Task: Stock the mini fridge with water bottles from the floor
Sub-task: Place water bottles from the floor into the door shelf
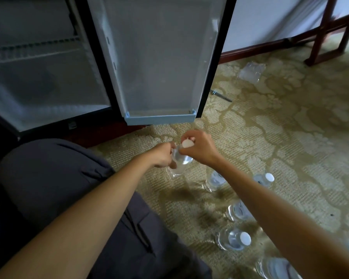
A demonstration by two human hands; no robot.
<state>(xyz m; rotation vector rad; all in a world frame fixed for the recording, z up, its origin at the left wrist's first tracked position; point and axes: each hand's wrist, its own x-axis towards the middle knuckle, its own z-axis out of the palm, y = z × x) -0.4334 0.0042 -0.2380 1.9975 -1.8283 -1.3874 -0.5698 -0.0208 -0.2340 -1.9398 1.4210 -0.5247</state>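
A: What's over on the far left?

B: The mini fridge (46,77), standing open, with a wire shelf (34,46) across its inside. Just right of it the open door (159,57) swings toward us, a pale rail (159,118) along its bottom edge. Near left, a knee in dark trousers (54,178) rests by the fridge base.

A: And the hands?

B: Both meet on one water bottle (179,160), in front of the door's lower edge, over the patterned carpet (270,137). The left hand (162,156) is closed around the bottle's left side. The right hand (199,147) has its fingers curled about the white cap (187,143) at the top. Whether the bottle's base touches the carpet, I cannot tell.

A: Further right?

B: More bottles stand on the carpet, partly behind the right forearm: one (214,181) near the held bottle, a capped one (265,179) beyond it, another capped one (234,240) nearer us. Far right, crumpled clear plastic wrap (251,72) lies near the wall, and dark wooden furniture legs (328,35) stand beyond.
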